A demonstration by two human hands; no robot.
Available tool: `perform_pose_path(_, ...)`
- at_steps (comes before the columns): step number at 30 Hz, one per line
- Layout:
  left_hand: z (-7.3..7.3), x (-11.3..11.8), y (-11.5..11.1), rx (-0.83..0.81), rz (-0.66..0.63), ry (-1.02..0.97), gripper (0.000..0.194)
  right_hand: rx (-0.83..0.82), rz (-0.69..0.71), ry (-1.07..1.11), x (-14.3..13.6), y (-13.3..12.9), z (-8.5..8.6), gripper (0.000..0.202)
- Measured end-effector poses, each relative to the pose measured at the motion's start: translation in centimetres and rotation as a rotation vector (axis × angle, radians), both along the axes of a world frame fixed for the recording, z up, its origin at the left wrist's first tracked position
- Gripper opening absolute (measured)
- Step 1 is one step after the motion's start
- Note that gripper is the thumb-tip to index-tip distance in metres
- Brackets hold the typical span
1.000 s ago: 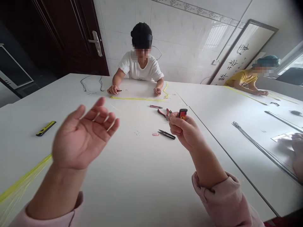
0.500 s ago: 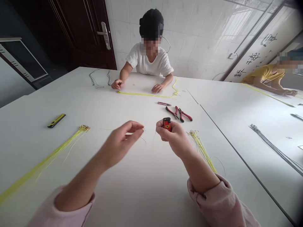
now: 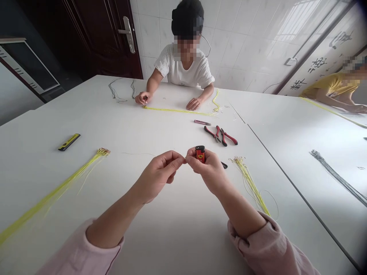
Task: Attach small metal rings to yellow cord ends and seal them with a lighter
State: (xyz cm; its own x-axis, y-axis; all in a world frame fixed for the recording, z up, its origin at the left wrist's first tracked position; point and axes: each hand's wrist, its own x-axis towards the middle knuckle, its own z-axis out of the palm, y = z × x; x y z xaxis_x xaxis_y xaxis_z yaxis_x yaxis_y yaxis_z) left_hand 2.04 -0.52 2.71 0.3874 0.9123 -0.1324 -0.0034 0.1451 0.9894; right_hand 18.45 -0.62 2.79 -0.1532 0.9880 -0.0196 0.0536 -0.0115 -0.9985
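My left hand (image 3: 160,173) is closed in a pinch, its thumb and index fingertips meeting those of my right hand (image 3: 212,170). What lies between the fingertips is too small to make out. A thin thread (image 3: 137,154) runs leftward on the table from behind my left hand. My right hand is wrapped round a red lighter (image 3: 200,154) with a black top, held upright against the fingers. A dark rounded end (image 3: 224,165) of some object shows beside this hand; the rest is hidden. Right of it lies a bundle of yellow cords (image 3: 254,187) with small hooks.
A longer yellow cord bundle (image 3: 71,177) and a yellow-black box cutter (image 3: 69,142) lie left. Ahead are two red-handled pliers (image 3: 220,135) and a pen-like tool (image 3: 202,122). A co-worker (image 3: 186,68) sits opposite, another (image 3: 335,89) far right. Grey cords (image 3: 338,175) lie right.
My left hand has moved right and closed its fingers, and its fingertips now meet my right hand's. The lighter stays in my right hand. The whole view has shifted slightly.
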Motion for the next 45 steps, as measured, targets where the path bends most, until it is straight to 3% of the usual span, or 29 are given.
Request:
perform_pose_path(9,0.6,-0.6,-0.5,0.318,0.176,0.317,0.022,-0.035,0.000,-0.030,1.0,0.4,0.3,0.022)
perform_pose_path(14,0.5,-0.4,-0.8,0.442,0.187,0.427,0.020,-0.059,0.051,-0.106,0.8,0.2,0.1,0.024)
perform_pose_path(22,0.5,-0.5,-0.7,0.418,0.161,0.402,0.023,-0.060,0.084,-0.068,0.8,0.2,-0.1,0.022)
perform_pose_path(30,0.8,-0.5,-0.6,0.430,0.149,0.487,0.017,0.113,0.041,-0.338,0.5,-0.5,0.4,0.010)
perform_pose_path(45,0.4,-0.4,-0.6,0.369,0.054,0.564,0.016,0.398,0.047,-0.629,-0.1,-0.6,-0.8,0.004)
